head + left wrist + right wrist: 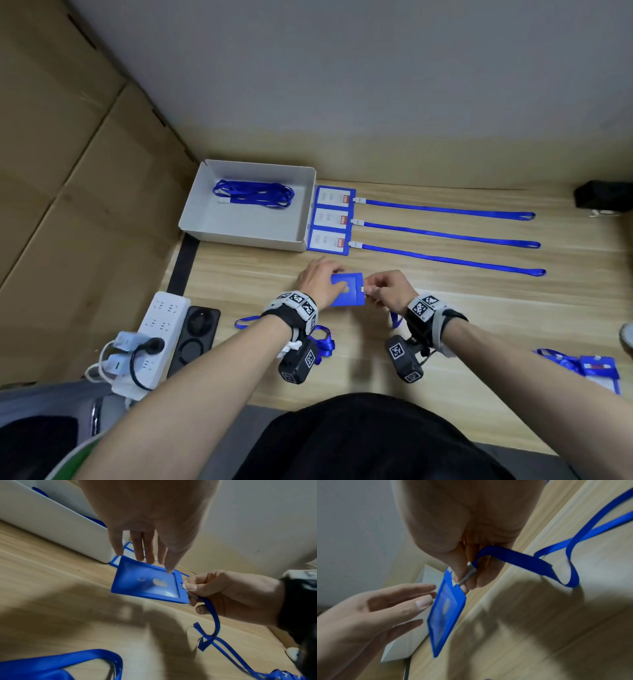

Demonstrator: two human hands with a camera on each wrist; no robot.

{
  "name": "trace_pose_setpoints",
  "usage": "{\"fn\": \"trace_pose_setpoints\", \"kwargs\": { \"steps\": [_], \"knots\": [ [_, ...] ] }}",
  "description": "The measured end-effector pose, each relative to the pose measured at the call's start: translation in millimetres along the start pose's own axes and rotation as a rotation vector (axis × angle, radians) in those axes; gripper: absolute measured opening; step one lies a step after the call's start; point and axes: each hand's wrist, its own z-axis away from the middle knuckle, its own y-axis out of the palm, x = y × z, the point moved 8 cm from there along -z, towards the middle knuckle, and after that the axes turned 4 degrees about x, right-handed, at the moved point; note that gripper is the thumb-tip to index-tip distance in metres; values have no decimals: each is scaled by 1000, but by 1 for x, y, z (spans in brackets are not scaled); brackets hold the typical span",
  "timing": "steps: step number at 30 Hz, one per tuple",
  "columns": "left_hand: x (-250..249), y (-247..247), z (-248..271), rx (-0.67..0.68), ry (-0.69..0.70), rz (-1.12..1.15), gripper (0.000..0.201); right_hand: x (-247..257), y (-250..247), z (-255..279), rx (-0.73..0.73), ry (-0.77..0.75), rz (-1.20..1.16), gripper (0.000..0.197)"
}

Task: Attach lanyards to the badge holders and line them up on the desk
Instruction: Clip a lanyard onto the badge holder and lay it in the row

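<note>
Fingers and thumb of the right hand point(390, 289) pinch the white clip point(467, 574) of a blue lanyard point(215, 627) against the short edge of a blue badge holder point(147, 583), which is held just above the desk point(445, 342), in front of the white box point(246, 229). The lanyard's strap drops from that clip and loops loosely on the wood toward the person. The left hand point(320, 279) is spread, its fingers straight; the fingertips point(149, 558) touch the holder's far long edge without curling around it. Three finished badge holders point(330, 219) lie in a column just right of the white box, their lanyards stretched out straight to the right. Inside the box lies a bundle of spare lanyards point(255, 193).
</note>
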Motion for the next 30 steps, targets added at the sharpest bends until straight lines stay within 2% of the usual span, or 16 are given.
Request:
{"fn": "trace_pose_setpoints", "kwargs": {
  "steps": [2,4,7,9,11,14,18,25,30],
  "knots": [
    [3,-3,-4,-16,14,-59,46,-4,1,-19,-18,35,1,18],
    [7,1,-9,29,37,-88,46,-5,4,-35,-12,49,-11,14],
    [20,28,-13,262,39,-180,47,-8,15,-56,50,96,-122,14],
    [30,49,-14,424,39,-339,51,-11,24,-63,92,143,-188,13],
    [37,62,-16,498,37,-487,63,-18,27,-66,88,186,-150,18],
    [41,67,-24,503,31,-566,75,-26,21,-68,73,170,-8,34],
    [40,68,-30,504,-16,-590,76,-28,6,-64,122,166,34,26],
    [31,74,-31,506,-147,-617,80,-44,-51,-58,49,194,164,29],
    [28,70,-38,532,-148,-618,77,-58,-80,-43,-5,203,288,24]
  ]
}}
